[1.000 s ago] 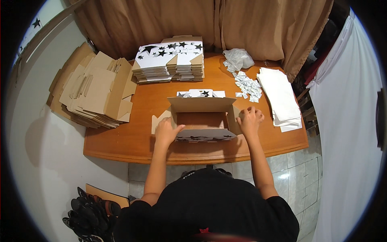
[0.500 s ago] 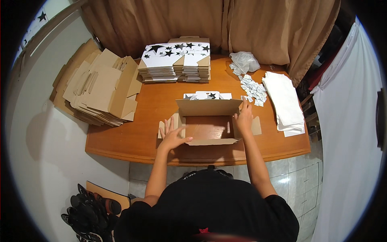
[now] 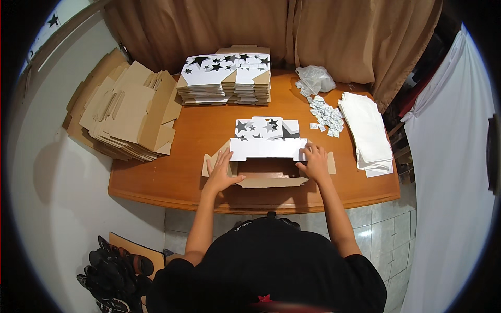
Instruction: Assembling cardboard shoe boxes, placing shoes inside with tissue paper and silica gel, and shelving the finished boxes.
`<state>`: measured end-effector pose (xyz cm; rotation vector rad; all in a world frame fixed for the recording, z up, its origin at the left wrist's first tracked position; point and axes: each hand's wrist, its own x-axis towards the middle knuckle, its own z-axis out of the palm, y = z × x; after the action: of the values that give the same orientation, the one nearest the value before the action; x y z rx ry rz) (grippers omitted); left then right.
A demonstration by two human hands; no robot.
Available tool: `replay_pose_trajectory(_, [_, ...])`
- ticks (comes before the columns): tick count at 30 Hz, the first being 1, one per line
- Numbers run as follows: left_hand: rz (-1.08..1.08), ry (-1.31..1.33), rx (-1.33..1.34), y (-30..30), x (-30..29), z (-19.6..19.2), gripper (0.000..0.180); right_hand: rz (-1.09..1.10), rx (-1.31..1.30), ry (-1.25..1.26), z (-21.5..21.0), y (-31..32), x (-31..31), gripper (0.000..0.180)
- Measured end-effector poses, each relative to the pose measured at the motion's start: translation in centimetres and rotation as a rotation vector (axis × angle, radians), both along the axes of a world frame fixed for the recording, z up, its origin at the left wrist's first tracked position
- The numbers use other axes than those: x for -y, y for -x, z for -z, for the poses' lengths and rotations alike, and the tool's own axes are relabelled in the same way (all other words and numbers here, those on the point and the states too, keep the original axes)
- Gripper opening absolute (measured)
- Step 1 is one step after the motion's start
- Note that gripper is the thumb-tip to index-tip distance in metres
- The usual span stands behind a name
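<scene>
A partly folded cardboard box lies in front of me near the table's front edge, its side flaps spread out. Its far panel is folded down, showing a plain white face; beyond it lies a white part with black and grey stars. My left hand rests against the box's left side, fingers spread and thumb pointing inward. At the right end, my right hand has its fingers curled over the white panel's corner and its thumb toward the opening.
Brown flat cardboard boxes are piled at the left. Star-printed flattened boxes are stacked at the back. On the right lie small white packets, a clear plastic bag and white sheets. Brown curtains hang behind.
The upright brown far panel has tipped toward me, and its white outer face now shows. My right hand came nearer with it; my left hand stayed almost in place.
</scene>
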<state>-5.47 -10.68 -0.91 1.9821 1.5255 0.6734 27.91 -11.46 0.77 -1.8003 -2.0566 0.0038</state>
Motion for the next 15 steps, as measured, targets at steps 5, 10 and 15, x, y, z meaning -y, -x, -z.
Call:
replay_pose_trajectory(5, [0.217,0.123,-0.154,-0.8,-1.3,-0.3,0.101,-0.013,0.087,-0.033,0.2,0.0,0.7,0.048])
replay_pose_trajectory(10, [0.223,0.237,-0.201,-2.0,-1.4,-0.8,0.112,0.365,-0.168,-0.126,-1.2,-1.5,1.5,0.050])
replay_pose_trajectory(15, [0.243,0.266,-0.274,-3.4,-1.1,-1.9,0.107,0.504,-0.846,0.190,-0.2,-6.2,2.0,0.049])
